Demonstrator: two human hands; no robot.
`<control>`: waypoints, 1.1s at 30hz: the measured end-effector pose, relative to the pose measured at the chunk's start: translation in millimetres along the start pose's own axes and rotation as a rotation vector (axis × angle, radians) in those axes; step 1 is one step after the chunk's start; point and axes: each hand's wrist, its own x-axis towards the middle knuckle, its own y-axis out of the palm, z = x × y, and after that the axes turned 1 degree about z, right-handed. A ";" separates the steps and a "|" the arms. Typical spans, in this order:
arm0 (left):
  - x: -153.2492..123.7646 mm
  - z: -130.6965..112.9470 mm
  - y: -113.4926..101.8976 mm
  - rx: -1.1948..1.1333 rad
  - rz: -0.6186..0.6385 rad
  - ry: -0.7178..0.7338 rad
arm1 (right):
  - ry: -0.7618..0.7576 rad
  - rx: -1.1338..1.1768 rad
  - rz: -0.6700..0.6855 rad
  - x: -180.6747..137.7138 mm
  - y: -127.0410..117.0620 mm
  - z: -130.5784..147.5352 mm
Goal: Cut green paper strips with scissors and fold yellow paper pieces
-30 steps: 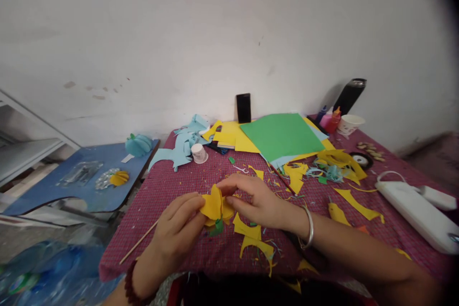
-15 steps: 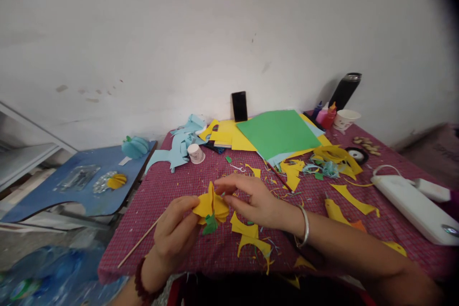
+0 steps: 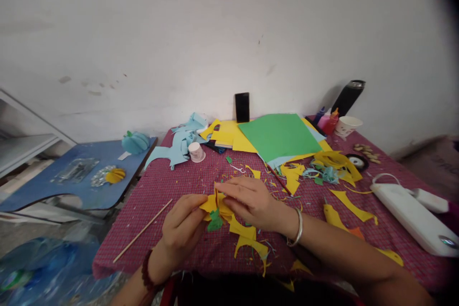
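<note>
A small yellow paper pumpkin (image 3: 225,209) with folded layers and a green paper piece (image 3: 215,220) on its near side is held just above the table's front part. My left hand (image 3: 185,220) grips its left side between thumb and fingers. From the right, my right hand (image 3: 251,201) closes its fingertips on the layers, beside one fold standing upright; the palm hides part of the right side. Yellow paper scraps (image 3: 251,244) lie below the right wrist. A thin wooden stick (image 3: 142,230) rests on the checked cloth left of my left hand.
Green paper (image 3: 281,135) and yellow sheets lie at the back, before a leaning phone (image 3: 242,107). A paper cup (image 3: 196,151) stands near blue scraps. At right are a white glue gun (image 3: 412,215), paint bottles (image 3: 330,122) and a black flask (image 3: 347,97). A blue side table (image 3: 103,153) holds a blue paper pumpkin (image 3: 135,142).
Both hands and the paper pumpkin have shifted slightly right in view. My right fingers have come down closer against the upright fold, and the pumpkin is tilted a little differently.
</note>
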 end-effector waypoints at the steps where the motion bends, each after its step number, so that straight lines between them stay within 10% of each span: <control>1: 0.3 -0.6 -0.1 -0.008 -0.005 -0.016 | 0.001 -0.010 -0.001 -0.3 0.7 0.1; 33: -14.8 14.5 6.9 0.018 0.041 0.114 | 0.070 0.134 0.403 11.4 -2.1 -17.1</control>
